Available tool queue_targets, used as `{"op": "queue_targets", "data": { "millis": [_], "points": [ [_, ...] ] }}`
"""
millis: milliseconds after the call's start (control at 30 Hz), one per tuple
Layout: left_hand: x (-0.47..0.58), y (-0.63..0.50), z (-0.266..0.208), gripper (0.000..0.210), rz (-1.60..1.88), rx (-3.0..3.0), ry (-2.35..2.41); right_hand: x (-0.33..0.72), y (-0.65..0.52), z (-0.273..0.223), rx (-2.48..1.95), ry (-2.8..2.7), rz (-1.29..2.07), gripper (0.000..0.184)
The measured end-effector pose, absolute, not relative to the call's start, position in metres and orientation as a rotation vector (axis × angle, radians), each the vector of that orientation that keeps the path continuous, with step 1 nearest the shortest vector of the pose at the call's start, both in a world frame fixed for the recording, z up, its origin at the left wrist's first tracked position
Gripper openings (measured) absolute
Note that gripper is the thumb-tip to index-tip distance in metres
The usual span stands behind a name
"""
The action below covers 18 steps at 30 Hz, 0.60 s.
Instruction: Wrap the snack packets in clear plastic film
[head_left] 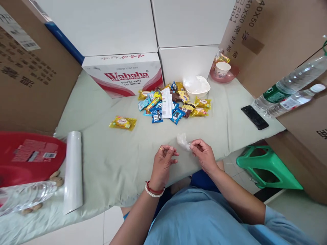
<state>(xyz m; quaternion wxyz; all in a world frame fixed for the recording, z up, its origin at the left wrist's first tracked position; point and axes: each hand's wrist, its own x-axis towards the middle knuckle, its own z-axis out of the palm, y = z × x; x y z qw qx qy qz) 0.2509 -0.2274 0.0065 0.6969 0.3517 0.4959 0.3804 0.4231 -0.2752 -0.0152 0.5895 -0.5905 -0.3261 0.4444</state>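
Observation:
My right hand (203, 156) pinches a small crumpled clear plastic bag (183, 141) between thumb and fingertips, just above the near edge of the table. The bag bunches up and sticks out to the left of those fingers. Beside it, my left hand (165, 160) is loosely curled with its fingers partly apart, and nothing shows in it. Beyond both hands lies a pile of wrapped snacks, among them a blue packet (156, 115), a white sachet (167, 106) and a yellow packet (200, 112). One yellow-wrapped snack (123, 123) lies apart, to the left.
A Wahaha carton (127, 75) and a white bowl (204, 89) stand behind the pile. A paper cup (222, 68) rests in a pink dish. Bottles (286, 90) and a phone (254, 117) are at right. A plastic roll (73, 170) lies left; a green stool (268, 163) stands below.

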Motion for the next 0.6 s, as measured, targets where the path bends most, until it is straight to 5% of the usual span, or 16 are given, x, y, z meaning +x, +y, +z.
{"op": "queue_targets", "data": {
  "millis": [167, 433, 600],
  "points": [
    [0.245, -0.225, -0.002, 0.059, 0.892, 0.754, 1.111, 0.405, -0.268, -0.012, -1.342, -1.069, 1.024, 0.021],
    [0.222, -0.212, -0.009, 0.061, 0.934, 0.627, 1.108, 0.409, -0.251, -0.012, -1.462, -0.783, 1.103, 0.033],
    [0.236, -0.218, -0.008, 0.060, 0.826, 0.664, 1.024, 0.405, -0.257, -0.008, -1.447, -1.057, 1.026, 0.022]
  ]
}}
